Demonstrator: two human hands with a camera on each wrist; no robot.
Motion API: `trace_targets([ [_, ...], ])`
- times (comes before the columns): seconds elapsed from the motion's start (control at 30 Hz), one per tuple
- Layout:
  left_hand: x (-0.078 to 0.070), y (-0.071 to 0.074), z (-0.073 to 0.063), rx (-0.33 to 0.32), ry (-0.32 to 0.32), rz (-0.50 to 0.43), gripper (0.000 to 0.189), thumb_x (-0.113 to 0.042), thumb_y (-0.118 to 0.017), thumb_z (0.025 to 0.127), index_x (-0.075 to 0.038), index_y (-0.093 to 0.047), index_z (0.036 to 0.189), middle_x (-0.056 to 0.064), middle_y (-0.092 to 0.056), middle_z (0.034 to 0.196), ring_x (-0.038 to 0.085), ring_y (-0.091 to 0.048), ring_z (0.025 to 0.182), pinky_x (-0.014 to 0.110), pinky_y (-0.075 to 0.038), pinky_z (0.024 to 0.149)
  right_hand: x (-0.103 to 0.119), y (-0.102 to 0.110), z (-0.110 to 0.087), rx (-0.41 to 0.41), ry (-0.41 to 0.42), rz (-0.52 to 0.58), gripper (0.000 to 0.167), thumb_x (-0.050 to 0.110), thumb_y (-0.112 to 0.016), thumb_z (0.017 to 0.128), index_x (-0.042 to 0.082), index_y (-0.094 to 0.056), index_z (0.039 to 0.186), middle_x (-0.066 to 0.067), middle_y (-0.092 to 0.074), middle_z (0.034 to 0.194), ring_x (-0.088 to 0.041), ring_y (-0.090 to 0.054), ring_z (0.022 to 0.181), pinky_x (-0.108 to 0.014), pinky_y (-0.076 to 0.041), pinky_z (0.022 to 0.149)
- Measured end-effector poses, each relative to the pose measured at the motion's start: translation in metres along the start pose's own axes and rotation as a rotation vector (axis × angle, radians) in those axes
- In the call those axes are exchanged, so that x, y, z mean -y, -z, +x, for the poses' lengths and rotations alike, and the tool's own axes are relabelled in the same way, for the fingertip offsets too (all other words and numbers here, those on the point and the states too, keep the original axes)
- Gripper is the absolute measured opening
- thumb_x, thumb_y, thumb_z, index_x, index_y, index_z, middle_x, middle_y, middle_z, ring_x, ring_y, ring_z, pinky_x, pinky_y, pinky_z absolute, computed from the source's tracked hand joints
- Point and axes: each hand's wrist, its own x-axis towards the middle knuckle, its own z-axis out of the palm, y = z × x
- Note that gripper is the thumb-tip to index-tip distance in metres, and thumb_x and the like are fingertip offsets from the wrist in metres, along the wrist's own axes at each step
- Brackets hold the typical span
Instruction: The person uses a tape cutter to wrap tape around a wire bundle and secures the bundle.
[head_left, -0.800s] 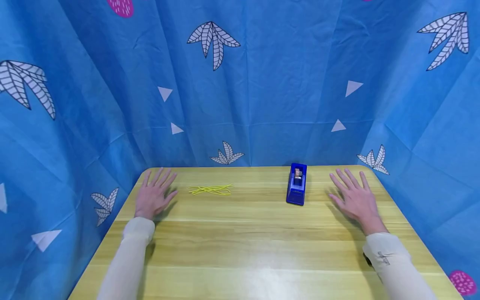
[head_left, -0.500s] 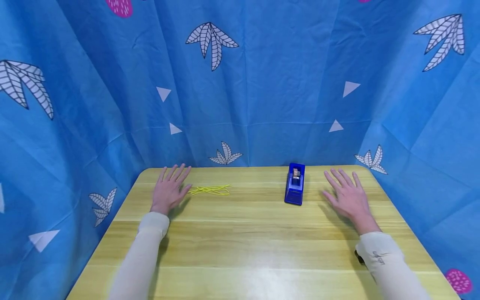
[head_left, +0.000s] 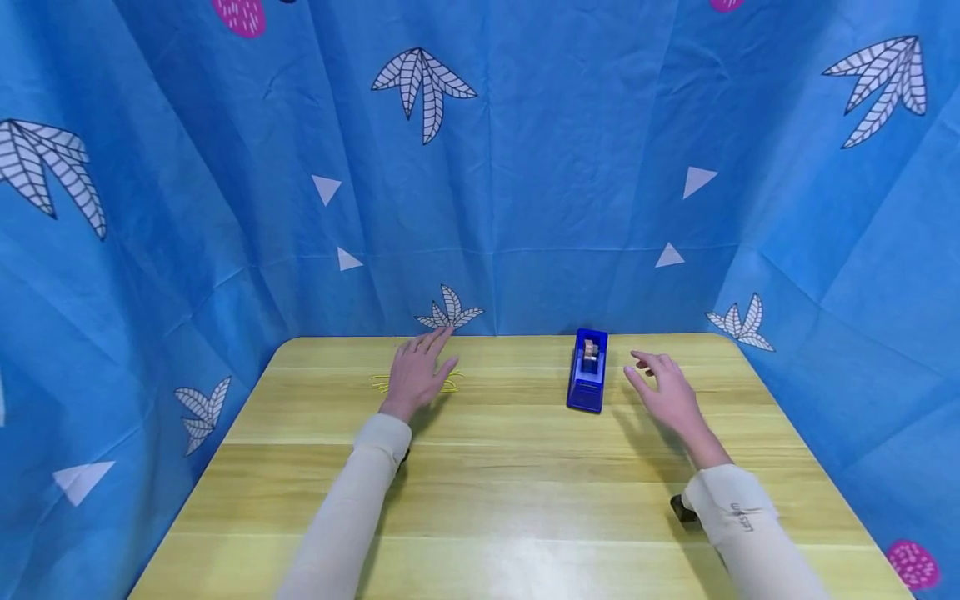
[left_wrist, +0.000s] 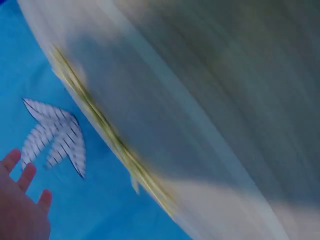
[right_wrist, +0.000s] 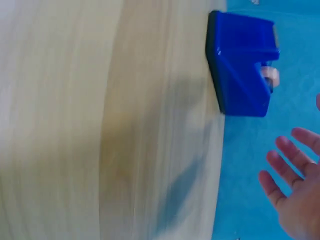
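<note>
In the head view my left hand is over a small bundle of thin yellow strands, covering its middle, with the fingers fairly straight and nothing held. The left wrist view shows the strands lying lengthwise on the table, apart from the hand's fingers. A blue tape dispenser, with a small roll of tape in it, stands right of centre. Just to its right my right hand is raised over the table, fingers loosely bent, holding nothing. The right wrist view has the dispenser beyond spread fingers.
The wooden table reaches from the sleeves to a blue curtain with leaf and triangle prints, which hangs behind it and on both sides. A dark device shows beneath the right cuff.
My left hand has moved right, from the table's left side to over the yellow strands. My right hand has come left toward the tape dispenser, and its fingers have gone from spread to loosely bent.
</note>
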Motion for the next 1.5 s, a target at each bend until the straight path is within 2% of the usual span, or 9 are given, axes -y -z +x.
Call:
trace_targets([
  [0.13, -0.027, -0.014, 0.011, 0.027, 0.025, -0.114, 0.062, -0.05, -0.042, 0.11, -0.026, -0.028, 0.165, 0.008, -0.042, 0.163, 0.036, -0.042, 0.147, 0.061, -0.034, 0.119, 0.007, -0.007, 0.003, -0.013, -0.027, 0.115, 0.052, 0.038, -0.05, 0.11, -0.003, -0.058, 0.14, -0.024, -0.062, 0.12, -0.039, -0.06, 0.107, -0.05, -0.051, 0.088],
  [0.27, -0.056, -0.028, 0.023, 0.058, 0.046, -0.233, 0.061, -0.051, -0.04, 0.11, -0.028, -0.027, 0.165, 0.009, -0.04, 0.164, 0.037, -0.041, 0.148, 0.062, -0.035, 0.117, 0.011, -0.015, 0.005, -0.011, -0.082, 0.189, 0.052, 0.038, -0.048, 0.11, -0.005, -0.06, 0.138, -0.024, -0.061, 0.121, -0.035, -0.058, 0.106, -0.041, -0.048, 0.086],
  [0.4, -0.084, -0.041, 0.032, 0.106, 0.08, -0.344, 0.06, -0.054, -0.036, 0.11, -0.033, -0.024, 0.165, 0.009, -0.038, 0.166, 0.037, -0.037, 0.15, 0.062, -0.033, 0.12, 0.015, -0.024, 0.008, 0.011, -0.147, 0.25, 0.053, 0.037, -0.047, 0.111, -0.006, -0.058, 0.139, -0.027, -0.059, 0.131, -0.039, -0.056, 0.114, -0.047, -0.048, 0.095],
  [0.53, -0.11, -0.049, 0.038, 0.152, 0.113, -0.461, 0.058, -0.051, -0.036, 0.111, -0.03, -0.027, 0.165, 0.008, -0.037, 0.167, 0.036, -0.033, 0.154, 0.058, -0.027, 0.124, 0.022, -0.032, 0.01, 0.042, -0.215, 0.316, 0.055, 0.04, -0.049, 0.11, -0.006, -0.057, 0.139, -0.028, -0.057, 0.138, -0.04, -0.055, 0.12, -0.05, -0.047, 0.101],
  [0.67, -0.134, -0.056, 0.042, 0.172, 0.126, -0.588, 0.057, -0.044, -0.041, 0.111, -0.021, -0.033, 0.163, 0.009, -0.044, 0.162, 0.033, -0.041, 0.15, 0.054, -0.029, 0.124, 0.028, -0.04, 0.011, 0.043, -0.273, 0.364, 0.06, 0.047, -0.05, 0.109, -0.005, -0.06, 0.137, -0.026, -0.06, 0.129, -0.033, -0.056, 0.112, -0.037, -0.049, 0.09],
  [0.83, -0.159, -0.066, 0.045, 0.211, 0.182, -0.752, 0.055, -0.04, -0.046, 0.111, -0.019, -0.037, 0.161, 0.011, -0.052, 0.155, 0.031, -0.056, 0.136, 0.049, -0.045, 0.114, 0.033, -0.046, 0.011, 0.028, -0.344, 0.433, 0.057, 0.046, -0.052, 0.108, -0.005, -0.064, 0.131, -0.02, -0.062, 0.111, -0.024, -0.054, 0.096, -0.025, -0.047, 0.075],
  [1.0, -0.178, -0.076, 0.047, 0.22, 0.24, -0.902, 0.052, -0.036, -0.049, 0.11, -0.015, -0.043, 0.158, 0.014, -0.056, 0.149, 0.033, -0.06, 0.13, 0.046, -0.05, 0.109, 0.036, -0.05, 0.011, 0.006, -0.382, 0.448, 0.052, 0.043, -0.054, 0.107, -0.005, -0.067, 0.124, -0.013, -0.061, 0.103, -0.019, -0.051, 0.092, -0.026, -0.044, 0.076],
  [1.23, -0.194, -0.087, 0.047, 0.222, 0.321, -1.041, 0.046, -0.029, -0.051, 0.11, -0.015, -0.049, 0.154, 0.013, -0.062, 0.142, 0.034, -0.062, 0.129, 0.046, -0.052, 0.106, 0.037, -0.056, 0.011, 0.003, -0.396, 0.457, 0.053, 0.043, -0.055, 0.107, -0.005, -0.068, 0.123, -0.016, -0.066, 0.109, -0.023, -0.055, 0.098, -0.029, -0.044, 0.081],
  [1.5, -0.203, -0.09, 0.048, 0.223, 0.367, -1.09, 0.043, -0.023, -0.053, 0.109, -0.017, -0.052, 0.152, 0.011, -0.063, 0.139, 0.031, -0.063, 0.126, 0.045, -0.052, 0.106, 0.036, -0.059, 0.011, -0.018, -0.409, 0.444, 0.051, 0.042, -0.057, 0.106, -0.006, -0.071, 0.12, -0.021, -0.068, 0.114, -0.029, -0.058, 0.104, -0.031, -0.044, 0.083],
])
